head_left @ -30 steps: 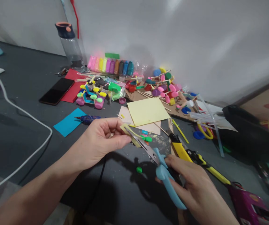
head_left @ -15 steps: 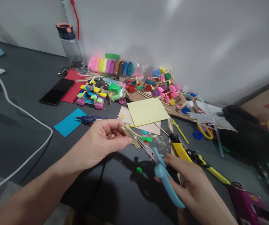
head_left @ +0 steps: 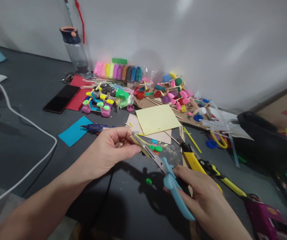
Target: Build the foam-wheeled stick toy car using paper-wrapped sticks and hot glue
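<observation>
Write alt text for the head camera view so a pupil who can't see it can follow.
Two hands work over a dark tabletop: the left hand pinches a small yellow strip, and the right hand holds blue-handled scissors, blades at the strip. Beyond are a pale yellow sheet, colourful craft pieces and a bottle.

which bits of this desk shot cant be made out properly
Head view:
- Part of the pale yellow piece: hidden by the left hand.
- Rear of the dark blue tool: also behind the left hand.
- Inside of the scissors' grip: covered by the right hand.
- Rest of the purple object: cut off by the bottom edge.
- Red print on the cardboard: blurred.
</observation>
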Tool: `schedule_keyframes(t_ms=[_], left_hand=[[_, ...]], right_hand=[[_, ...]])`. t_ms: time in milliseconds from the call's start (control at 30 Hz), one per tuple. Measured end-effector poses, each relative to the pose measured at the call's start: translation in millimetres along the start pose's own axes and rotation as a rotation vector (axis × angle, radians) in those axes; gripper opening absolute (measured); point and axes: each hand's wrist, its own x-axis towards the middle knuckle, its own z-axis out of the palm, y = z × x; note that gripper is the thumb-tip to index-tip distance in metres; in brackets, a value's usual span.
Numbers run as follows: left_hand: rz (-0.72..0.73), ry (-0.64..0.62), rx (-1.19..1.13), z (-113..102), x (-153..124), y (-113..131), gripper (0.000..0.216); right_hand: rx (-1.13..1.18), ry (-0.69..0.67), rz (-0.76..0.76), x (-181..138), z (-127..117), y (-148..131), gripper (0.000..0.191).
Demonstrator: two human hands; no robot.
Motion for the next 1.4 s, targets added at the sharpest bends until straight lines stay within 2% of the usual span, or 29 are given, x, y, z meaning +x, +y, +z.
schedule_keyframes(t_ms=[133,233,400,567,733,967,1133,1300,1400], left_hand=[[0.030,0.009,0.040,-3,0,-4,0.008],[0.056,0.051,0.125,-5,-2,-5,0.021],[0.192,0.180,0.434,-5,-8,5,0.017],[0.200,0.119,0.871,-5,-9,16,0.010],[0.096,0.058,1.041,-7,-7,17,0.014],[0.015,-0.050,1.039,-10,-2,14,0.017],[-0.008,-0.095,0.998,-11,4,11,0.018],[-0.015,0.004,0.805,-11,6,7,0.023],[0.081,0.127,0.627,-15,8,5,0.023]], right_hand=[[-0.033,0.005,-0.023,-1,-1,2,0.027],[-0.055,-0.004,-0.038,-2,-2,4,0.022],[-0.126,0.001,-0.067,-4,0,6,0.020],[-0.233,-0.042,-0.108,-3,4,7,0.013],[-0.333,-0.058,-0.170,-3,6,3,0.017],[-0.425,-0.013,-0.225,-2,8,1,0.023],[-0.420,-0.035,-0.208,-4,8,2,0.025],[-0.418,-0.047,-0.191,-5,5,2,0.022],[-0.364,-0.035,-0.121,-6,-2,7,0.018]])
